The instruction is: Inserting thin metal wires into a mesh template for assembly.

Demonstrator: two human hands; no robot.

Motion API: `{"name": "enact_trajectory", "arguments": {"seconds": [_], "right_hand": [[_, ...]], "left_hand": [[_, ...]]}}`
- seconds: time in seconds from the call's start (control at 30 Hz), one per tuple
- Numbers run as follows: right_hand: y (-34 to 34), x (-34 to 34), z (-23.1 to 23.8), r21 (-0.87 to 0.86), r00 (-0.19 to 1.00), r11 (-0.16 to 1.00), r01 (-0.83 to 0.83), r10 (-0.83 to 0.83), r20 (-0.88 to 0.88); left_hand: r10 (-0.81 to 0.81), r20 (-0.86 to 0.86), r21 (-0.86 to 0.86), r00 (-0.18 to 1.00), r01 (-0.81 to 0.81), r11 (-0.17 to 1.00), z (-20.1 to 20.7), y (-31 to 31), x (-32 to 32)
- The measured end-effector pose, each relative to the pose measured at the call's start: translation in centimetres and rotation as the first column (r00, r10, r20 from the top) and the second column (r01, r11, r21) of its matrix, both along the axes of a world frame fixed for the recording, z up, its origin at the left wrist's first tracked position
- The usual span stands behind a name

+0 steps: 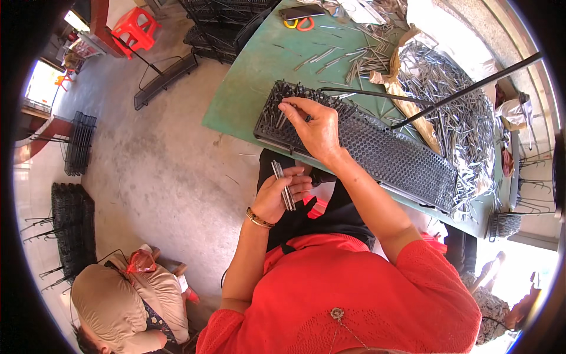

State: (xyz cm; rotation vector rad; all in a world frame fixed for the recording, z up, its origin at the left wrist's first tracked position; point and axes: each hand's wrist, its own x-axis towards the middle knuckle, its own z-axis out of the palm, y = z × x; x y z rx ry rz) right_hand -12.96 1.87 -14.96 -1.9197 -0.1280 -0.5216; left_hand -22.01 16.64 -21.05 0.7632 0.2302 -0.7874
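My left hand (272, 196) is closed around a small bundle of thin metal rods (283, 183), just off the table's near edge. Over the left end of a long black perforated tray (395, 153), my right hand (319, 128) pinches a thin metal rod (281, 120) between thumb and forefinger, its lower end down among the holes. Many rods stand upright in the holes at that end, partly hidden by my right hand. Toward the right, the tray's holes show no rods standing up. A long black handle (466, 90) rises from the tray to the right.
On the green table (247, 76), a large heap of loose rods (454, 106) lies on torn brown paper. Scissors (305, 24) and a dark flat phone-like object (302, 12) lie at the far edge. More black trays (73, 230) stand at left. A person (124, 301) sits lower left; a red stool (135, 29) stands behind.
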Motion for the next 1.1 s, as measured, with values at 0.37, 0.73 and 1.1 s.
{"name": "enact_trajectory", "arguments": {"seconds": [0.37,0.73,1.1], "right_hand": [[-0.1,0.0,-0.6,-0.194,0.982,0.977,-0.084,0.114,0.148],[0.4,-0.3,-1.5,-0.481,0.910,0.876,-0.029,0.222,0.350],[-1.4,-3.4,0.7,0.368,0.553,0.776,-0.513,0.626,-0.550]], "left_hand": [[-0.028,0.118,-0.077,0.993,0.037,0.996,2.3,0.5,0.7],[-0.032,0.153,-0.094,0.988,0.047,0.994,2.5,0.8,0.7],[-0.069,0.289,-0.105,0.955,0.103,0.989,3.4,0.7,0.5]]}}
